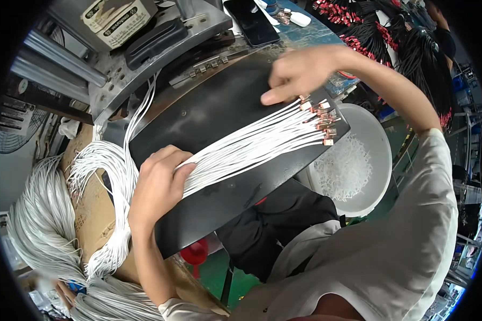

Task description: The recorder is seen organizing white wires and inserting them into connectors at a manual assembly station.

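A bundle of white cables (251, 140) lies across a black board (214, 117), fanning slightly toward the right. Small connectors with red-orange parts (325, 122) tip the right ends, near the board's edge. My left hand (160, 184) closes over the left part of this bundle, thumb on the near side. Above and just beyond the connector ends is my right hand (302, 72), its fingers curled and the thumb pointing left. Motion smears it, and nothing shows in its grasp. It appears apart from the cables.
A metal machine with posts (160, 51) stands at the far left. Thick coils of grey-white cable (43, 219) lie on cardboard to the left. A white tub (380, 160) of thin white scraps stands right. A black phone (251, 22) and red-ended black cables (369, 43) lie farther back.
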`<control>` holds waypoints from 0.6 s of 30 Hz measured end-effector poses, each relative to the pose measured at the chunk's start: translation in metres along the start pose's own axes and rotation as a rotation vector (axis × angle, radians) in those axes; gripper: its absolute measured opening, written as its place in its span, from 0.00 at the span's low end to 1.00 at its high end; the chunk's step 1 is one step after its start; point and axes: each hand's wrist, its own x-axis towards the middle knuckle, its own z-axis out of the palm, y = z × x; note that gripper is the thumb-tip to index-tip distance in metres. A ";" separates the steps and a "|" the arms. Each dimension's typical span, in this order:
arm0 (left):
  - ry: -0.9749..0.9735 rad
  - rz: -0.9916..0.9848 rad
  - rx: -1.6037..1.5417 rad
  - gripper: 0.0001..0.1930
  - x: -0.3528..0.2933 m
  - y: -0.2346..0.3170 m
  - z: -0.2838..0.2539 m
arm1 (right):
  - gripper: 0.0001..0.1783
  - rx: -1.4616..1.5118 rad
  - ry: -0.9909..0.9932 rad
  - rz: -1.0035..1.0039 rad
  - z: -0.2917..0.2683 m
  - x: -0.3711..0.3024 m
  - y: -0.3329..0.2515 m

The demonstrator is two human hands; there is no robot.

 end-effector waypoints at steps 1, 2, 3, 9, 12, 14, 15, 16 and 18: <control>0.037 -0.079 -0.114 0.12 -0.002 -0.006 0.001 | 0.33 0.083 0.004 -0.001 -0.008 0.010 -0.011; 0.129 -0.138 -0.224 0.11 -0.003 -0.011 0.003 | 0.29 0.304 0.177 -0.371 -0.004 0.022 -0.024; 0.178 -0.185 -0.343 0.11 -0.006 -0.016 0.003 | 0.25 0.492 0.373 -0.590 0.004 0.031 -0.038; 0.503 -0.346 -0.450 0.07 -0.006 -0.014 0.024 | 0.19 0.019 0.224 -0.157 -0.020 0.025 -0.038; 0.346 -0.018 0.067 0.05 -0.002 -0.007 0.034 | 0.27 -0.017 -0.049 -0.122 -0.036 0.033 -0.016; 0.425 -0.068 0.009 0.05 -0.001 -0.007 0.038 | 0.30 -0.241 0.417 -0.584 -0.021 0.054 -0.011; 0.475 -0.122 -0.007 0.06 -0.001 -0.008 0.039 | 0.26 -0.160 0.438 -0.604 -0.014 0.062 -0.008; 0.549 -0.153 -0.065 0.06 -0.002 -0.010 0.039 | 0.22 0.046 0.437 -0.572 -0.003 0.070 -0.007; 0.740 -0.249 -0.246 0.06 -0.006 -0.016 0.038 | 0.16 0.451 0.123 -0.440 0.012 0.071 0.000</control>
